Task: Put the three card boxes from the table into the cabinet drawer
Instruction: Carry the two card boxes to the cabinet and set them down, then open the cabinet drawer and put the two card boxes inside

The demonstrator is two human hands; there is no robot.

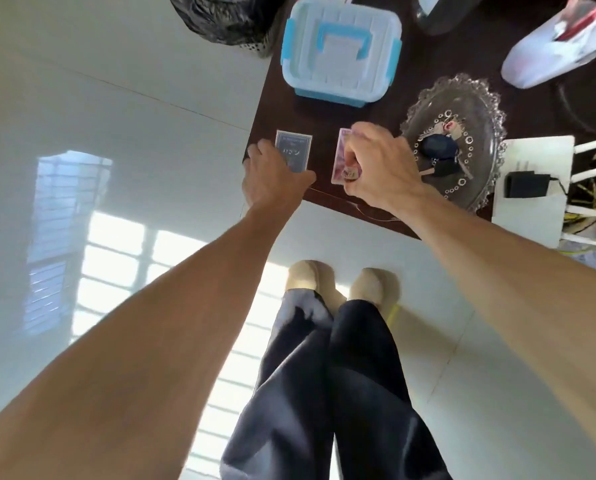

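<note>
Boxes of cards lie side by side near the front edge of the dark surface, and we count only two here. The blue card box lies flat at the front left corner, its lower left part covered by our left hand. That hand rests on it with fingers spread along its left edge and thumb at its near end; we cannot tell whether it truly grips the box or only touches it. The pink card box sits just right of the blue one, apart from it, and most of its right side is hidden under our right hand. This hand is curled over it, fingers bent down onto its face, perhaps pinching it, though blur makes that hard to judge.

Beyond the boxes stands a white container with blue clips, lid on. To the right a glass dish holds keys. A white bag with red marks is cut off by the top right edge. Below, our dark trousers and pale slippers stand on the glossy floor.
</note>
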